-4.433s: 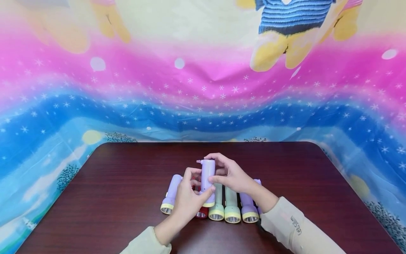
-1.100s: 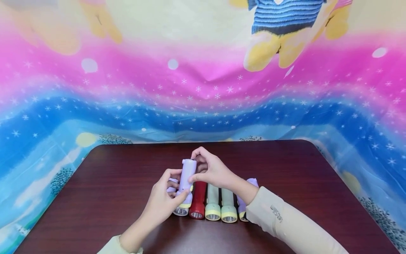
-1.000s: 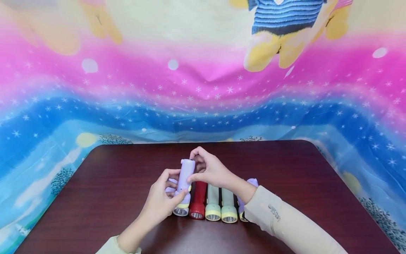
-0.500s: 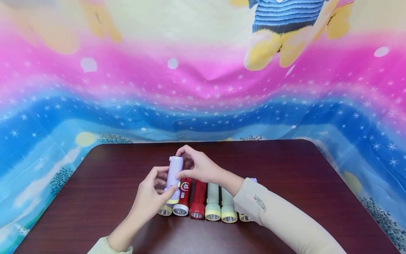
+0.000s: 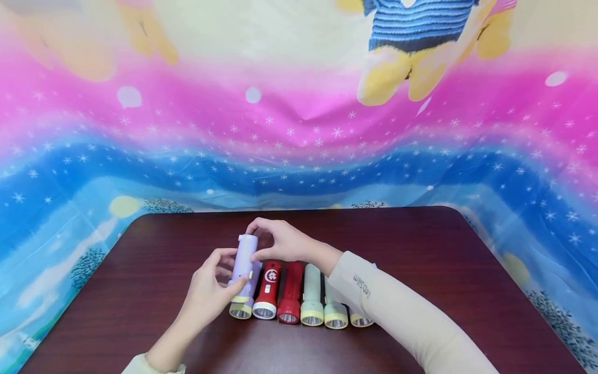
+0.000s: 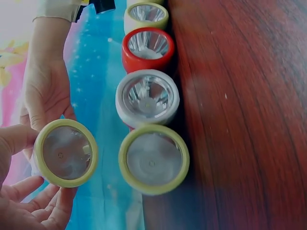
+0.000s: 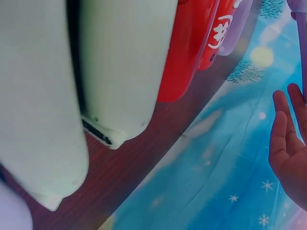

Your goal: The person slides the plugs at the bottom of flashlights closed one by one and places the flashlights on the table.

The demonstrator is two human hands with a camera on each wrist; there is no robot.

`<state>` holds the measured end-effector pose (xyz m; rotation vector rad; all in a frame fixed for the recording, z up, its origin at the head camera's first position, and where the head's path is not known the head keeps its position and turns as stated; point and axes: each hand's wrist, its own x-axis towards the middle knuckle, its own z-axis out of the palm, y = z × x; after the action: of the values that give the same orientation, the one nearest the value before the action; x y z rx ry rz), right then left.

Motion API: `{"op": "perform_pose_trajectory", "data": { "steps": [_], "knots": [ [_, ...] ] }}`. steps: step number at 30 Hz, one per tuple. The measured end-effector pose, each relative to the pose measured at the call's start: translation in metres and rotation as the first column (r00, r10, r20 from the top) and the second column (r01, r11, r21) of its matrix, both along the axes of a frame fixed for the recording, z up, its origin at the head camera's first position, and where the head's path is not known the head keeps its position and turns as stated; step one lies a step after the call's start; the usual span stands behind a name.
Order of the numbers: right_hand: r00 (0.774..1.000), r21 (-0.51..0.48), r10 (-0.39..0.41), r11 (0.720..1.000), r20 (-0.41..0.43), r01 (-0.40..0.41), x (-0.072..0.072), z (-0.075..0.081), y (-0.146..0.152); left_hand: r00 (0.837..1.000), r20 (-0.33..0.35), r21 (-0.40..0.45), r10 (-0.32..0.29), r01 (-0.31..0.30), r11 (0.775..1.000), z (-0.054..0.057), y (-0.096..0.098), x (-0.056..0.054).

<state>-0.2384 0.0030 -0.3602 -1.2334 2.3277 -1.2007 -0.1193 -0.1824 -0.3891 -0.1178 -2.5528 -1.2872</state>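
A lilac flashlight (image 5: 245,257) with a pale yellow rim is held nearly upright, lens end down, above the left end of a row of flashlights. My left hand (image 5: 207,288) grips its lower part, thumb across the front near the yellow switch. Higher up, my right hand (image 5: 282,241) pinches it, thumb at the side and fingers behind the top end. Its round lens (image 6: 65,153) faces the left wrist camera. Behind it lies another purple flashlight (image 5: 240,311), partly covered by the held one in the head view.
To the right lie a red flashlight with a white rim (image 5: 265,293), an all-red one (image 5: 290,296), two pale green ones (image 5: 312,298) and a purple one (image 5: 362,319) partly under the right sleeve. The dark wooden table (image 5: 420,249) meets a printed cloth backdrop (image 5: 299,130).
Both hands have carried the lilac flashlight leftward, from over the red flashlights to the leftmost purple one. The pinkish prong seen at its top 4.4 s ago no longer shows; its switch does.
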Motion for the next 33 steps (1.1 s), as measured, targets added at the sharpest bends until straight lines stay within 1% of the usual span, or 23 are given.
{"op": "perform_pose_trajectory", "data": {
  "steps": [2,5,9,12,16,22,26,33],
  "knots": [
    [1.000,0.027,0.002,1.000,-0.014,-0.001,-0.002,0.000,-0.004,1.000,0.003,-0.017,0.008,-0.008,1.000,0.000,-0.003,0.000],
    [0.998,0.059,0.002,0.998,-0.057,0.001,-0.004,0.001,-0.011,1.000,-0.008,-0.042,0.022,-0.022,0.999,-0.001,-0.008,-0.002],
    [0.996,0.071,0.012,0.997,-0.093,-0.005,-0.008,-0.002,-0.019,0.999,-0.014,-0.066,0.037,-0.038,0.997,-0.002,-0.015,-0.004],
    [0.995,0.076,0.022,0.997,-0.099,-0.014,-0.012,-0.005,-0.024,0.999,-0.003,-0.082,0.046,-0.046,0.996,-0.003,-0.019,-0.005],
    [0.994,0.089,0.035,0.996,-0.101,-0.026,-0.015,-0.008,-0.030,0.998,0.017,-0.104,0.056,-0.054,0.993,-0.004,-0.023,-0.007],
    [0.992,0.139,0.032,0.990,-0.125,-0.014,-0.018,-0.013,-0.036,0.997,0.050,-0.132,0.066,-0.059,0.989,-0.006,-0.025,-0.007],
    [0.993,0.165,0.028,0.986,-0.113,-0.009,-0.017,-0.017,-0.038,0.995,0.082,-0.142,0.064,-0.052,0.989,-0.009,-0.028,-0.007],
    [0.991,0.204,0.019,0.979,-0.130,0.008,-0.015,-0.026,-0.043,0.986,0.148,-0.156,0.077,-0.054,0.986,-0.016,-0.032,-0.008]
  ]
}}
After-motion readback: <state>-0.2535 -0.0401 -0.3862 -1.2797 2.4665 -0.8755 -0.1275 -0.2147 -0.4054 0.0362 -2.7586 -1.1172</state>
